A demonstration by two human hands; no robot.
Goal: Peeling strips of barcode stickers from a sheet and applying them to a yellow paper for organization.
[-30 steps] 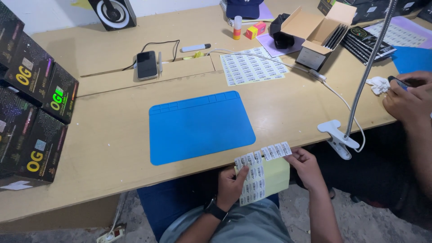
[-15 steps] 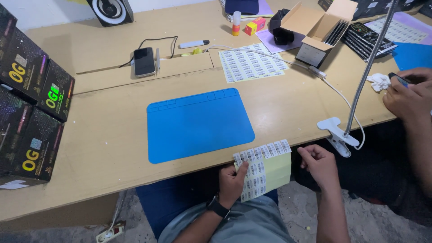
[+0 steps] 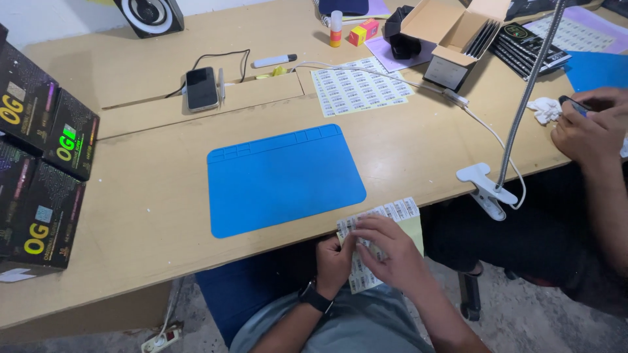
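Yellow-backed label sheet (image 3: 383,225) sat pinched between both of my hands, just off the near table edge (image 3: 196,258) and above my lap. My right hand (image 3: 392,252) lay on top, fingers (image 3: 374,227) curled over the printed face, thumb hidden, clamping the sheet. My left hand (image 3: 335,260) gripped its lower left side from beneath, watch (image 3: 316,297) at the wrist. The sheet's long axis ran from near my left hand up and right toward the table edge, so the free upper corner lay beyond my right fingers. Beyond that lay the blue mat (image 3: 284,176), then 1 flat label sheet (image 3: 360,85) farther up. A co-worker's hands (image 3: 585,127) worked well apart at right
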